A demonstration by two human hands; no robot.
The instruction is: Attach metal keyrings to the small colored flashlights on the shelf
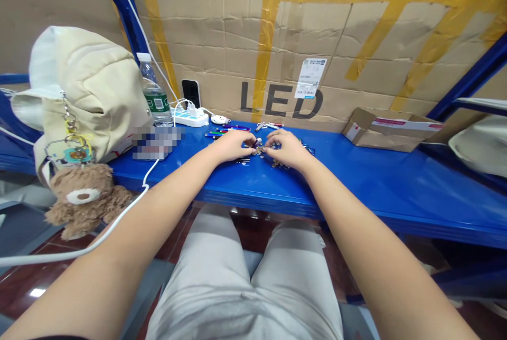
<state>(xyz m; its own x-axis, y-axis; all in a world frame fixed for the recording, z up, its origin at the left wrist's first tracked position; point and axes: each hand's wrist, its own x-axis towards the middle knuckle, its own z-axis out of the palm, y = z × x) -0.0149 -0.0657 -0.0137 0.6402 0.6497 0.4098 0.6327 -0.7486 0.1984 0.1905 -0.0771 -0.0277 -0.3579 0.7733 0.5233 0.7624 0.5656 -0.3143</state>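
Both hands rest over the blue shelf [253, 187], close together around a pile of small metallic pieces [259, 149]. My left hand [234, 145] has its fingers curled, the tips near a small dark and white item at the pile's left side. My right hand [288, 149] is bent over the pile's right side, its thumb and fingertips among the pieces; whatever they may pinch is too small to make out. Several pens [225, 130] lie behind my left hand. A white cable [262, 126] lies behind the pile.
On the left stand a cream backpack [95, 76] with a teddy bear [85, 197], a water bottle [158, 100], a power strip [190, 116] and a phone [191, 93]. An open cardboard box [390, 131] sits right; a large LED carton [222, 34] stands behind.
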